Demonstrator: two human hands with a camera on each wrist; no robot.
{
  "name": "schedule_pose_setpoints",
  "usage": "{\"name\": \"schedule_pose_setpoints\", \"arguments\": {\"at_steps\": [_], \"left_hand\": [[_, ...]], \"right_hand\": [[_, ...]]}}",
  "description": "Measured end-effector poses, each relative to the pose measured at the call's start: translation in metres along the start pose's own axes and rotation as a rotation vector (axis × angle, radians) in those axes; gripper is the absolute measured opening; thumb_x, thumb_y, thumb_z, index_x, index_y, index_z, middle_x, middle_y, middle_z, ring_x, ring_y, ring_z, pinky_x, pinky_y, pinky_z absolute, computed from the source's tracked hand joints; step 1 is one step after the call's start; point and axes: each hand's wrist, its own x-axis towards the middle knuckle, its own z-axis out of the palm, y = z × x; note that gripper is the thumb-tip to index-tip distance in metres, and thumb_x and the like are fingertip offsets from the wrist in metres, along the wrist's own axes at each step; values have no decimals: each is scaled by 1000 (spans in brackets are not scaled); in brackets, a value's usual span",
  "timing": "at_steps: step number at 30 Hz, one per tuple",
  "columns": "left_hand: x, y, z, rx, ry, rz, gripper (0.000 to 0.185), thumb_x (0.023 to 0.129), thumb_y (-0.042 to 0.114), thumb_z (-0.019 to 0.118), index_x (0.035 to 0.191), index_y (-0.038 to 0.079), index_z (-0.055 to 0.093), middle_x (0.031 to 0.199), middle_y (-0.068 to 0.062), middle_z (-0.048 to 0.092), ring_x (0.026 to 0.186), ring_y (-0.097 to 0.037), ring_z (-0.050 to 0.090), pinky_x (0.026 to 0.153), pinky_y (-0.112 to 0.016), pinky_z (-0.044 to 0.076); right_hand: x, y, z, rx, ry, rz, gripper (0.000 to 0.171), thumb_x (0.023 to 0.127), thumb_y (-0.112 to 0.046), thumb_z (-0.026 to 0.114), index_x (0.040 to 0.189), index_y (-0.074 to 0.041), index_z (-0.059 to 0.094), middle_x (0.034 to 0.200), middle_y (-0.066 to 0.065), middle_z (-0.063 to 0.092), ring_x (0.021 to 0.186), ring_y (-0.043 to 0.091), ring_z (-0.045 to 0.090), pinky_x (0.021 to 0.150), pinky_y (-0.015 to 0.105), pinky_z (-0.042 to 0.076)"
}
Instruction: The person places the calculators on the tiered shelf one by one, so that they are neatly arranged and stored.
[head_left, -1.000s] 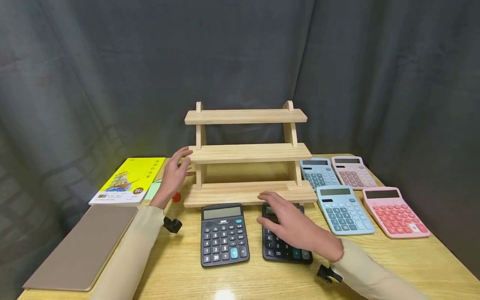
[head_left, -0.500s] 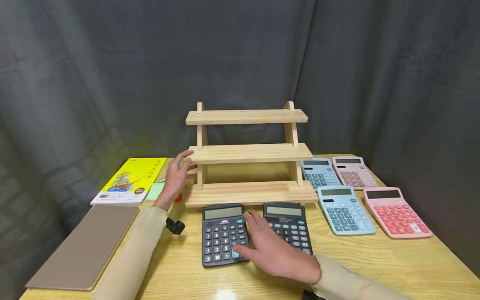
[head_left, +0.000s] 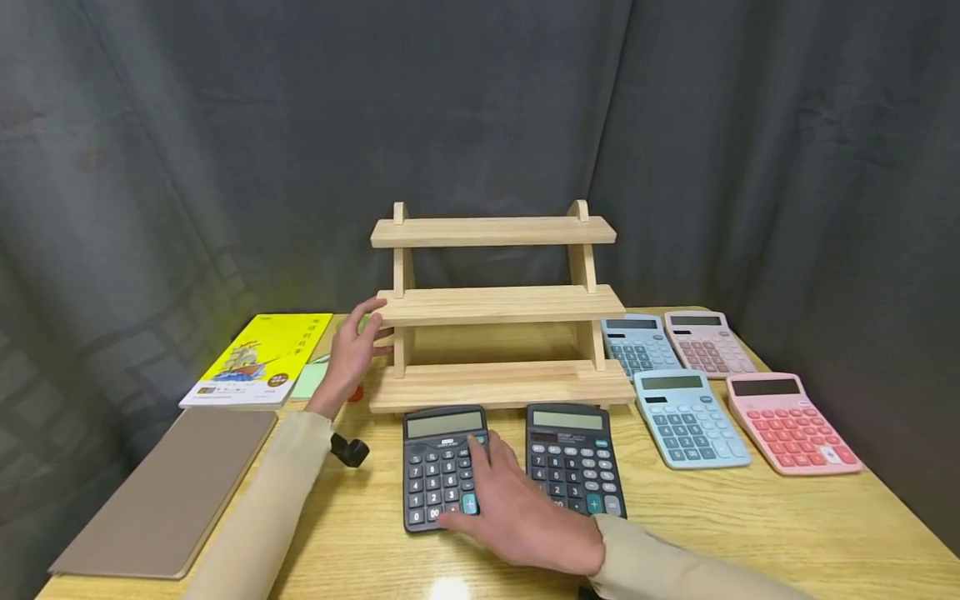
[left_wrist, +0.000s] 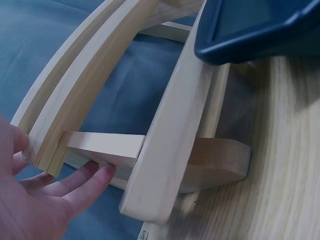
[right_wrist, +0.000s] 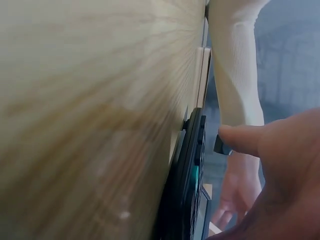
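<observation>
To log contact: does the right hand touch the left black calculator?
Touching: in the head view the right hand lies on the left black calculator.

Shelves bare, table edges crowded

All three tiers of the wooden rack (head_left: 495, 304) lie open from the front; calculators (head_left: 678, 400) block the right, books (head_left: 258, 358) the left, two black calculators (head_left: 573, 458) the near centre.
</observation>
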Motion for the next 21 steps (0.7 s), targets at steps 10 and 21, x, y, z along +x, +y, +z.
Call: {"name": "schedule_pose_setpoints", "arguments": {"at_steps": [10, 21], "left_hand": [[0, -1, -1, -23, -5, 6, 44, 110, 29, 45, 149, 8, 46, 158, -15, 36, 124, -46, 57, 92, -60, 53], [2, 1, -2, -22, -6, -7, 45, 110, 29, 45, 149, 8, 45, 158, -15, 35, 125, -47, 55, 93, -60, 52]], "right_hand": [[10, -16, 10, -68, -25, -16, 129, 72, -85, 63, 162, -6, 15, 162, 33, 5, 148, 48, 16, 112, 61, 33], [19, -28, 18, -165, -54, -33, 143, 61, -85, 72, 162, -6, 10, 162, 34, 3, 148, 48, 14, 116, 57, 30]]}}
